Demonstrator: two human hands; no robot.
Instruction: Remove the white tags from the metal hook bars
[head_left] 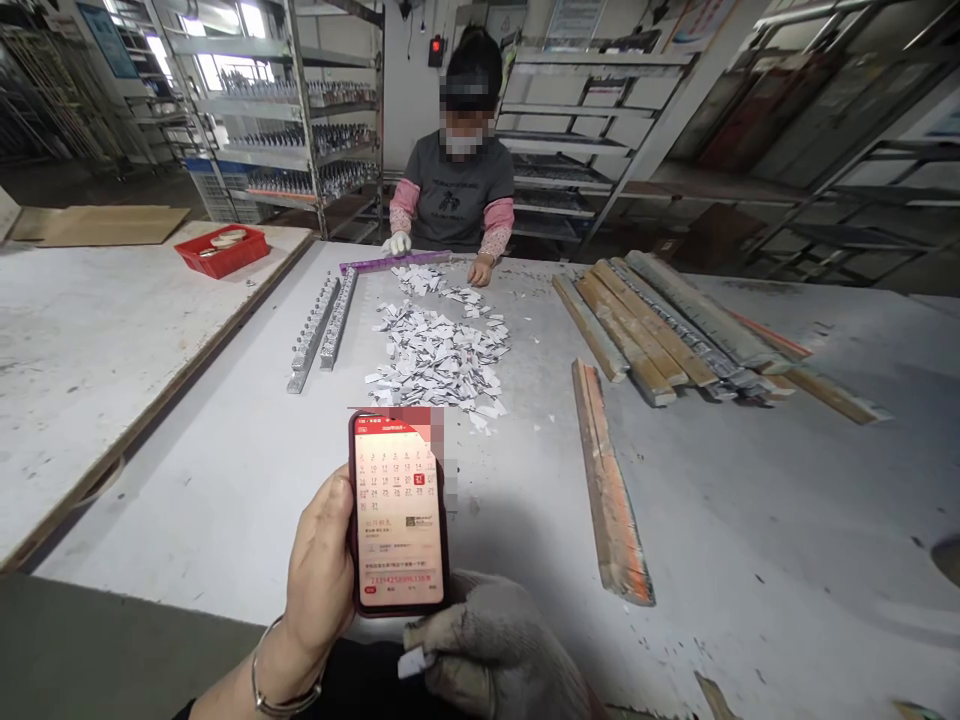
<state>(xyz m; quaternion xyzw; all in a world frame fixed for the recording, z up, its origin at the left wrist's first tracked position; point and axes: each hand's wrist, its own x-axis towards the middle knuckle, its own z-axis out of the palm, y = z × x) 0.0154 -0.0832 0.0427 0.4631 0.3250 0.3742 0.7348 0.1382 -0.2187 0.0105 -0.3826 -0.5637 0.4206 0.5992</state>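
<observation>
My bare left hand (321,560), with a bracelet at the wrist, holds a phone (397,520) upright by its left side. A red and white calendar page is lit on its screen. My right hand (487,640), in a grey glove, is just below the phone's lower right corner and pinches a small white piece (412,662) between thumb and finger. Beyond the phone, a heap of small white pieces (442,350) is spread on the white table (300,490).
Across the table a person (457,190) reaches to the heap, one hand gloved. Two studded bars (315,335) and a purple strip (394,262) lie left of it. Wooden bars (637,320) and an orange-stained bar (611,490) lie right. A red basket (221,262) sits far left.
</observation>
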